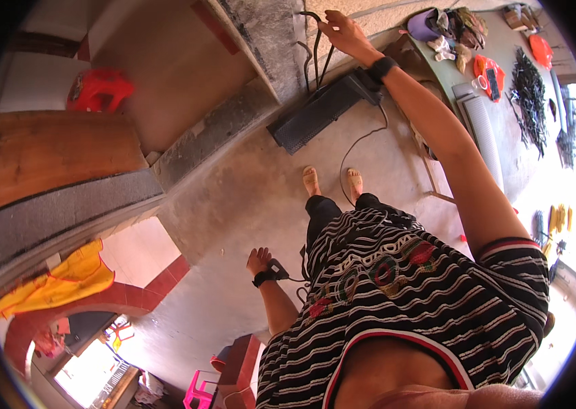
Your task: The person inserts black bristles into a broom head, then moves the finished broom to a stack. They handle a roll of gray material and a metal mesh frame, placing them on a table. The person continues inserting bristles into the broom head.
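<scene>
At far centre, right hand [346, 35] at hooked black rod [312, 15], beside black slotted box [325, 112]; cannot tell if clamped. Nearer, left: left hand [258, 260] empty, fingers loosely apart.

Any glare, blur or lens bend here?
Head view: washed-out glare at the right rim and the lower-left bright opening; head view: fisheye curves the grey ledge; head view: right hand shows no obvious motion blur.
</scene>
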Available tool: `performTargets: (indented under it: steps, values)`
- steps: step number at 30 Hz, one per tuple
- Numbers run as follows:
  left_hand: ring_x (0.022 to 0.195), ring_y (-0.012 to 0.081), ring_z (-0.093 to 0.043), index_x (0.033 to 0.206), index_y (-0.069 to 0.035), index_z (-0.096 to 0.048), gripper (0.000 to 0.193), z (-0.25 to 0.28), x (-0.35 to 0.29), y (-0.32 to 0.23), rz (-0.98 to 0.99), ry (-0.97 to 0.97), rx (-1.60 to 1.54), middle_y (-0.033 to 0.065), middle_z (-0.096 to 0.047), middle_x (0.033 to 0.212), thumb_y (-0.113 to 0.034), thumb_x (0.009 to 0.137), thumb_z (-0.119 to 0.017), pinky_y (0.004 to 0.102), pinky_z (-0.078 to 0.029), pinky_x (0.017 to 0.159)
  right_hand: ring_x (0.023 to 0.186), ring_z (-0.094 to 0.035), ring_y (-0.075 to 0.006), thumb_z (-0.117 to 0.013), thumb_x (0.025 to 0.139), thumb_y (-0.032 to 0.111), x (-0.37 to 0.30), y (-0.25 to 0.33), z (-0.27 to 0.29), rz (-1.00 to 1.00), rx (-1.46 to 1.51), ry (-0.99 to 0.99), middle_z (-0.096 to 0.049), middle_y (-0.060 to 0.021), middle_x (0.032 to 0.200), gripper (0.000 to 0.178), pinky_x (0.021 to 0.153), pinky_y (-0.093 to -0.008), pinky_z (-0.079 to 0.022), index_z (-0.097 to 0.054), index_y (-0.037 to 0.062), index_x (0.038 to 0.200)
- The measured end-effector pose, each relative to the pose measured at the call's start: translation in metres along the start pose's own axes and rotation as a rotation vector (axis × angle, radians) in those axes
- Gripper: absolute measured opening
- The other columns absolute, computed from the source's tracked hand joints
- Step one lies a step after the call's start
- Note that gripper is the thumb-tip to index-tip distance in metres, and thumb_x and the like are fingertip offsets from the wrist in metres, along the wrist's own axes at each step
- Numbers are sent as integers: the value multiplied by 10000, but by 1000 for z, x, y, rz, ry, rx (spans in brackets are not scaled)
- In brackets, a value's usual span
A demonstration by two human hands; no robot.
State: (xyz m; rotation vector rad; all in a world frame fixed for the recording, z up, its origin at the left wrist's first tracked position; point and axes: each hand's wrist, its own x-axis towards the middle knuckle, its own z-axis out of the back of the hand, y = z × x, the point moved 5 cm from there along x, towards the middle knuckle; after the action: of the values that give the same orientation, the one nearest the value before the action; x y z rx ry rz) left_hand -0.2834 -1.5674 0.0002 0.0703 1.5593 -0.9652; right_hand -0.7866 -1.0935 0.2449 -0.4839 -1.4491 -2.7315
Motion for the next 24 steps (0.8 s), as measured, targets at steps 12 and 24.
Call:
performTargets:
  steps: [12, 24]
  values:
    - [880, 315, -601, 1273, -20, -385, 483, 0, 37, -74, 79, -37, 45, 166, -568, 1072, -212, 853, -528, 410, -498, 691, 478, -376, -77, -581, 842, 311, 4, -5, -25, -306, 455, 160, -405, 4, 517, 356, 492, -258, -337, -568, 24, 631]
    - [769, 286, -620, 1078, -2, -485, 315, -64, 73, -108, 78, 103, 127, 135, -598, 896, -187, 833, -553, 334, -493, 539, 445, -332, -52, -598, 839, 304, -155, 14, 76, -632, 279, -267, -399, 47, 485, 412, 472, -230, -305, -476, 94, 507]
